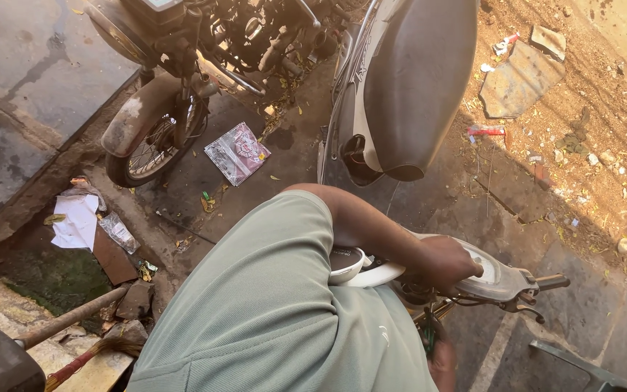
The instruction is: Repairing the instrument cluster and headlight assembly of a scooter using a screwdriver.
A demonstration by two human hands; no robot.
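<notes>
Sage-green cloth of the person's shirt [270, 305] filled the near left of the view, looking down over the shoulder at a parked scooter. The left hand [448, 263] reached right from the short sleeve and was clenched over the pale handlebar cover [498, 279], gripping its near edge beside a white rounded panel [346, 263]. The cover sat near the right of the scene, with a black grip [551, 282] and a brake lever [527, 312] sticking out to its right. Below it, at the near edge, the right hand [443, 363] was mostly cut off by the frame; it sat close under a green-handled tool [428, 332] pointing up toward the underside of the handlebar, but whether it was grasping the tool could not be told. The work appeared to be at the steadying stage, the cover held firm while the tool met a fixing underneath. A further move there would probably call for a firm left-hand hold and careful aim, since the fixing itself was hidden. Farther off stood the scooter's dark seat [419, 80], a dusty motorcycle [155, 141] at far left, a clear plastic packet [237, 152] on the pavement between them, and a broom [88, 356] at near left.
</notes>
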